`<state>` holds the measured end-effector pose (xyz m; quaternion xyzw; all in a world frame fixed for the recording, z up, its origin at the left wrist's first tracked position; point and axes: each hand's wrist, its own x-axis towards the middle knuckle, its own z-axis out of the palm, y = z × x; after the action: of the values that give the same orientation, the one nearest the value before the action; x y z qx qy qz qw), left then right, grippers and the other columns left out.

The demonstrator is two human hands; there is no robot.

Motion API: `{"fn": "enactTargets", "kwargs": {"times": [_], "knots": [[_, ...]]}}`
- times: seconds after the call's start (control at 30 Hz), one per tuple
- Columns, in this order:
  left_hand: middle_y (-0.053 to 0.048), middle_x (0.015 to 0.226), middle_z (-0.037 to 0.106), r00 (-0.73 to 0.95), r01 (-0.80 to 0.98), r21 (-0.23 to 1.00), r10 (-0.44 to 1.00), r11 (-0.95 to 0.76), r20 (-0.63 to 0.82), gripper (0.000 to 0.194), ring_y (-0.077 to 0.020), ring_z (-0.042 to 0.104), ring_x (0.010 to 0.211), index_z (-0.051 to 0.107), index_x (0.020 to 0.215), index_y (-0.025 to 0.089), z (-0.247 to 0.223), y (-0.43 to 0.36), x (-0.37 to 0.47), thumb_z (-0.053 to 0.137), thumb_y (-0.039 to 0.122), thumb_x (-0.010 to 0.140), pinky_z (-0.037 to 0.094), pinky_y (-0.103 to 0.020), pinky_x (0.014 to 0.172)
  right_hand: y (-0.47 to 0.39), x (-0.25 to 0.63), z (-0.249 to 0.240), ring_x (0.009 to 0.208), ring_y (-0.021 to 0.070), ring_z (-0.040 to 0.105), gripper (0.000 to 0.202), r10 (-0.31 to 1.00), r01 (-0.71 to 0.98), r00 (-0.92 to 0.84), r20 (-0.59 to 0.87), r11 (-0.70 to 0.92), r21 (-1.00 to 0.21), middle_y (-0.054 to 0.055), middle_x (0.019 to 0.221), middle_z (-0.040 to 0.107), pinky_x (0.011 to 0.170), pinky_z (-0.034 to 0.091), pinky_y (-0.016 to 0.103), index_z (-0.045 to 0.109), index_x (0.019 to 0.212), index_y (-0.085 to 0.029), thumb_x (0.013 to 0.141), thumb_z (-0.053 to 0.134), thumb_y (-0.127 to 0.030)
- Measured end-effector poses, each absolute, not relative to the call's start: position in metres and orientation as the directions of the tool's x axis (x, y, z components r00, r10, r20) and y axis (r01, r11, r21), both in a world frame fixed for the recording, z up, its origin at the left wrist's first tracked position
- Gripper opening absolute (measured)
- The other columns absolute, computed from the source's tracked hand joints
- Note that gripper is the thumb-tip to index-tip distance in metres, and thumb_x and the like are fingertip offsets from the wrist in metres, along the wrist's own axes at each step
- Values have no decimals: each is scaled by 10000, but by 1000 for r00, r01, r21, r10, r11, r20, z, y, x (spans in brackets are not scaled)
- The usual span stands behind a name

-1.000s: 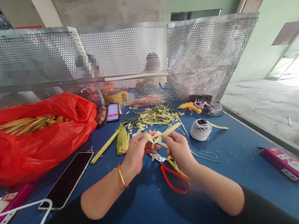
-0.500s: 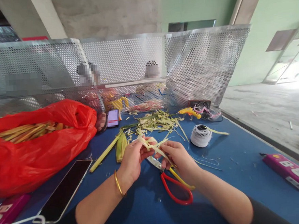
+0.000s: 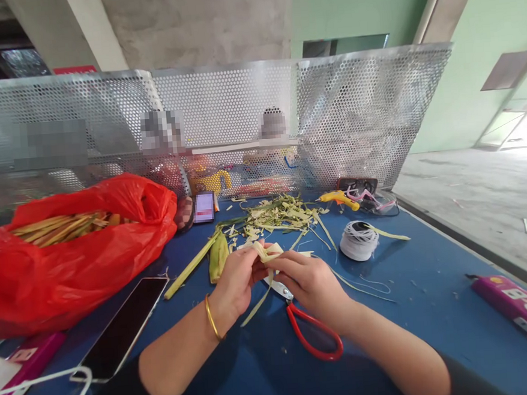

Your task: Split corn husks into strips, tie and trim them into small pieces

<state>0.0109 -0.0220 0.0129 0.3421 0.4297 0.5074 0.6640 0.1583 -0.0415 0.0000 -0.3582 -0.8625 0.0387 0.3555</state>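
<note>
Both hands meet over the blue table (image 3: 410, 295), folding a pale yellow leaf strip (image 3: 267, 251). My left hand (image 3: 235, 280), with a gold bangle on its wrist, pinches the folded part. My right hand (image 3: 308, 281) pinches the same strip from the right; a loose end of it hangs down toward the table. Red-handled scissors (image 3: 311, 335) lie on the table just under my right hand.
A red plastic bag (image 3: 69, 265) full of leaf strips lies at left, a dark phone (image 3: 123, 327) beside it. Leaf scraps (image 3: 278, 211), a white cord spool (image 3: 358, 240), a yellow glue gun (image 3: 338, 199), a pink case (image 3: 517, 309). A perforated metal screen (image 3: 357, 113) stands behind; people sit beyond it.
My hands have drawn closer together and lower. The long strip end that stuck up to the right is folded down; a loose end now hangs below my hands.
</note>
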Motion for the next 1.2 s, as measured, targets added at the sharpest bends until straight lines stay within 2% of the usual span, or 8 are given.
{"fn": "enactTargets", "kwargs": {"times": [0.17, 0.33, 0.47, 0.63, 0.73, 0.87, 1.1, 1.2], "knots": [[-60, 700, 701, 117, -352, 899, 965, 260, -233, 133, -153, 653, 690, 683, 708, 136, 8, -23, 14, 649, 262, 683, 451, -180, 528, -41, 156, -2, 655, 168, 601, 243, 388, 637, -664, 639, 741, 212, 79, 876, 683, 597, 445, 297, 638, 929, -137, 926, 397, -109], [-60, 695, 695, 137, -369, 890, 963, 268, -233, 176, -181, 659, 707, 680, 711, 138, 4, -22, 13, 692, 291, 625, 456, -202, 525, -40, 156, -3, 621, 153, 557, 225, 241, 588, -732, 637, 696, 412, 40, 713, 617, 643, 417, 298, 633, 816, -136, 909, 432, -95], [-59, 677, 690, 149, -343, 904, 965, 255, -216, 210, -174, 653, 682, 683, 698, 137, 2, -21, 14, 695, 332, 621, 448, -201, 517, -41, 156, -5, 655, 149, 551, 233, 229, 594, -677, 700, 731, 336, 41, 741, 633, 652, 389, 306, 628, 804, -160, 916, 431, -109], [-36, 671, 694, 42, -289, 945, 988, 156, -150, 146, -148, 633, 623, 689, 645, 145, 4, -19, 15, 676, 275, 581, 466, -206, 543, -44, 155, -6, 813, 168, 576, 170, 439, 646, -379, 815, 756, -107, 51, 888, 656, 711, 394, 315, 624, 892, -203, 916, 457, -178], [-32, 709, 705, 17, -264, 958, 994, 112, -111, 165, -142, 623, 610, 694, 635, 148, 5, -19, 16, 684, 302, 577, 481, -217, 551, -43, 155, -6, 862, 161, 596, 170, 501, 602, -326, 802, 764, -233, 51, 907, 663, 748, 397, 313, 591, 924, -186, 922, 424, -153], [-22, 684, 697, 26, -242, 966, 996, 91, -88, 191, -120, 601, 587, 701, 626, 149, 7, -21, 16, 694, 334, 577, 489, -211, 563, -44, 155, -5, 791, 156, 593, 180, 512, 636, -328, 794, 741, -215, 46, 866, 674, 744, 379, 320, 567, 913, -177, 923, 394, -128], [-10, 639, 680, 37, -211, 974, 996, 82, -76, 179, -113, 593, 569, 690, 615, 148, 12, -22, 15, 689, 319, 564, 488, -205, 551, -43, 156, -3, 782, 175, 577, 182, 429, 706, -441, 789, 708, 10, 37, 854, 697, 803, 343, 345, 570, 873, -182, 912, 412, -100], [-7, 619, 668, 17, -208, 975, 997, 74, -72, 188, -111, 597, 562, 669, 625, 144, 10, -22, 15, 706, 320, 572, 478, -196, 527, -42, 156, -6, 675, 164, 552, 205, 456, 714, -424, 782, 700, -21, 36, 743, 667, 775, 347, 346, 581, 863, -170, 904, 397, -92]]}}
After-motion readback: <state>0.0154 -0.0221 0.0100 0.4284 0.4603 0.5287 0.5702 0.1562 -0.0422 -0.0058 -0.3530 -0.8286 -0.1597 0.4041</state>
